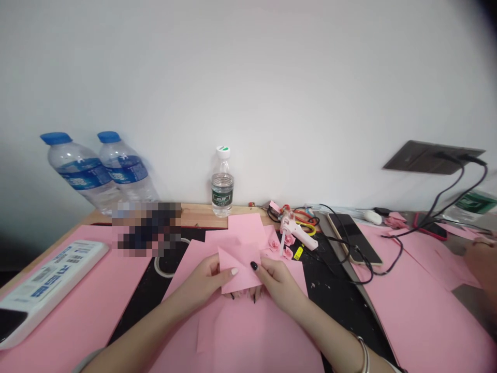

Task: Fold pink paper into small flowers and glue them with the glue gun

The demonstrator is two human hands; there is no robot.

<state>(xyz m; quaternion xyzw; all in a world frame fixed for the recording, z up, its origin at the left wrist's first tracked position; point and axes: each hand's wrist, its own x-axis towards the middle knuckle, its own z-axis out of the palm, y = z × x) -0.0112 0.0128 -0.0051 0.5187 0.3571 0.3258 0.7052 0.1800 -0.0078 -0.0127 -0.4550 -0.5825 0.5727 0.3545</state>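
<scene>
Both my hands grip a folded piece of pink paper (238, 268) in front of me, pinching it from either side. My left hand (198, 287) holds its left edge, and my right hand (277, 282) holds its right edge, with fingertips showing beneath it. A bracelet circles my right wrist. Under my hands lie loose pink paper sheets (248, 336). Small pink paper roses (281, 246) sit just beyond my right hand, beside a white hot glue gun (295, 232).
Scissors (305, 220) and a black-screened phone (355, 238) lie at the back of the wooden table (202, 215). A white power strip (50, 285) sits left. Water bottles (222, 181) stand against the wall. Another person's hand (483, 264) enters at right.
</scene>
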